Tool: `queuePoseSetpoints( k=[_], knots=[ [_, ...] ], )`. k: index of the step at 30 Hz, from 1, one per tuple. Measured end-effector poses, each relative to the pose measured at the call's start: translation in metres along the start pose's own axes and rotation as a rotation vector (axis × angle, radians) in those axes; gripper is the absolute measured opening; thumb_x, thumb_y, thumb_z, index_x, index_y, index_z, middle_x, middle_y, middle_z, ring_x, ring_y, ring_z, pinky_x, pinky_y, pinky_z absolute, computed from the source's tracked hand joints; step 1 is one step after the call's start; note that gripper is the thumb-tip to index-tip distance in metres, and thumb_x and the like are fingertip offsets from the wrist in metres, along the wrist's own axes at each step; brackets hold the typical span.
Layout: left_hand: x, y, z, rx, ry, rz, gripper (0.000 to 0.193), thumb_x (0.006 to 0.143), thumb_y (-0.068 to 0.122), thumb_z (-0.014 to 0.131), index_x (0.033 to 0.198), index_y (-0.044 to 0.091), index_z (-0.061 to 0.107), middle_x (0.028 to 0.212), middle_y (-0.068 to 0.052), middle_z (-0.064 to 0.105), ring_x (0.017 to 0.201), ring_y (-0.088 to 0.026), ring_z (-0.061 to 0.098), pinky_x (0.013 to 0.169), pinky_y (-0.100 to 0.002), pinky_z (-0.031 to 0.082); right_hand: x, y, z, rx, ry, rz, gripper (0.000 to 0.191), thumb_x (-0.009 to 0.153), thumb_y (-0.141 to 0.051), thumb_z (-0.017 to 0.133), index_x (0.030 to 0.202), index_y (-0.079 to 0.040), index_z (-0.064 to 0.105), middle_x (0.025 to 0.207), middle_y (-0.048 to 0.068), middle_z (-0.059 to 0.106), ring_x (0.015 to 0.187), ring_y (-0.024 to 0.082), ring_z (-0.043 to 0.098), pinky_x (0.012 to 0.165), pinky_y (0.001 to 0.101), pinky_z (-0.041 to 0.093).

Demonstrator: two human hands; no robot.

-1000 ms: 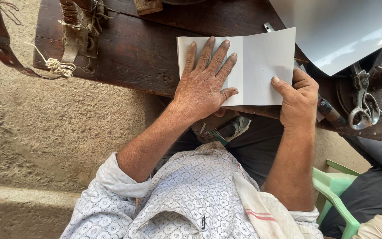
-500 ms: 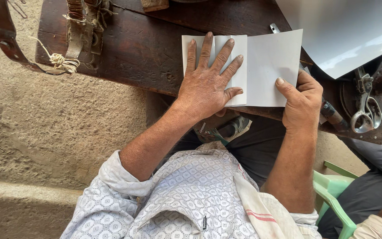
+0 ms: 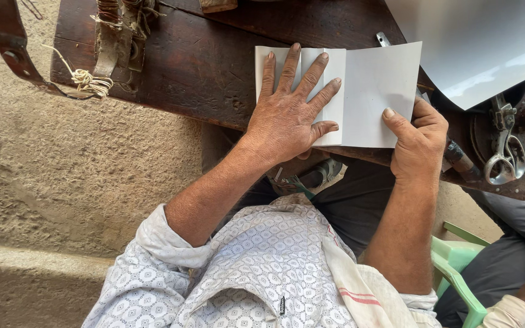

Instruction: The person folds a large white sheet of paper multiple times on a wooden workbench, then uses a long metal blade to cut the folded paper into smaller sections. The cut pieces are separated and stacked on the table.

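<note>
two hands (image 3: 287, 118), two sheets (image 3: 375, 91) (white), one scissors (image 3: 505, 155)

Smooth matt white paper (image 3: 372, 97); dark worn wooden bench (image 3: 214, 67) (scratched); metal scissors (image 3: 505, 152)

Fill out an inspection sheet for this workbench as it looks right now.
Surface: dark, worn wooden bench, scratched.
Job's things: folded white sheet lying flat at the bench's near edge.
Clutter: metal scissors at the right; larger white sheet at the top right; leather strap and knotted string at the left.
Grippers: left hand pressed flat on the sheet, fingers spread; right hand holds the sheet's lower right edge, thumb on top.
Cables: nothing seen.
Surroundings: rough sandy floor; green plastic chair; another person's arm at the lower right.
</note>
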State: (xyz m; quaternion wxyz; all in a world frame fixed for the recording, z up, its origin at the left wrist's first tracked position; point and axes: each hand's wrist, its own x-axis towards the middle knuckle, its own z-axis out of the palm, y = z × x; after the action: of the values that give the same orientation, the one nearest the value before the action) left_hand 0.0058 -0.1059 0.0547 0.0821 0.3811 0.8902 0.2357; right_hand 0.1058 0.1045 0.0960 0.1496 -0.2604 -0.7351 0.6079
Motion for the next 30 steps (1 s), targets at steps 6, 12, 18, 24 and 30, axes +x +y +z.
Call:
queuePoseSetpoints(
  k=[6, 12, 18, 24, 30],
  knots=[
    [-0.0002, 0.0014, 0.0006, -0.003, 0.021, -0.012, 0.073, 0.091, 0.071, 0.047, 0.152, 0.03, 0.049, 0.169, -0.007, 0.02, 0.154, -0.04, -0.002, 0.124, -0.069, -0.007, -0.0001, 0.0006, -0.0005, 0.012, -0.007, -0.009, 0.035, 0.088, -0.005, 0.079, 0.12, 0.007, 0.071, 0.101, 0.018, 0.076, 0.088, 0.019, 0.074, 0.087, 0.0305, 0.062],
    [0.0001, 0.0012, 0.0023, -0.007, 0.039, -0.011, 0.073, 0.092, 0.071, 0.048, 0.152, 0.029, 0.049, 0.169, -0.007, 0.019, 0.153, -0.041, -0.003, 0.123, -0.069, -0.007, -0.001, -0.0001, -0.0004, 0.005, 0.003, -0.003, 0.035, 0.088, -0.005, 0.079, 0.119, 0.007, 0.071, 0.101, 0.018, 0.076, 0.088, 0.019, 0.074, 0.087, 0.0308, 0.062],
    [0.0015, 0.0011, 0.0034, 0.001, 0.024, -0.001, 0.072, 0.092, 0.07, 0.047, 0.152, 0.029, 0.049, 0.169, -0.008, 0.02, 0.153, -0.041, -0.003, 0.123, -0.07, -0.008, -0.001, 0.0011, -0.0019, 0.011, 0.007, -0.006, 0.034, 0.088, -0.005, 0.079, 0.118, 0.007, 0.072, 0.1, 0.018, 0.076, 0.088, 0.018, 0.073, 0.087, 0.0307, 0.062],
    [0.0006, 0.0002, 0.0027, 0.002, 0.031, 0.004, 0.073, 0.092, 0.071, 0.046, 0.151, 0.029, 0.05, 0.169, -0.008, 0.02, 0.153, -0.041, -0.002, 0.123, -0.071, -0.006, -0.001, 0.0042, -0.0023, 0.018, 0.0, -0.012, 0.033, 0.088, -0.005, 0.079, 0.118, 0.007, 0.071, 0.099, 0.018, 0.076, 0.087, 0.018, 0.074, 0.087, 0.0303, 0.062],
    [-0.0008, -0.0012, 0.0063, 0.008, 0.052, 0.009, 0.072, 0.092, 0.071, 0.047, 0.151, 0.029, 0.051, 0.169, -0.007, 0.02, 0.153, -0.041, -0.002, 0.123, -0.071, -0.006, -0.0011, 0.0034, -0.0017, 0.047, -0.008, 0.002, 0.035, 0.087, -0.005, 0.079, 0.118, 0.008, 0.071, 0.1, 0.018, 0.076, 0.088, 0.019, 0.073, 0.089, 0.0304, 0.061]
  ],
)
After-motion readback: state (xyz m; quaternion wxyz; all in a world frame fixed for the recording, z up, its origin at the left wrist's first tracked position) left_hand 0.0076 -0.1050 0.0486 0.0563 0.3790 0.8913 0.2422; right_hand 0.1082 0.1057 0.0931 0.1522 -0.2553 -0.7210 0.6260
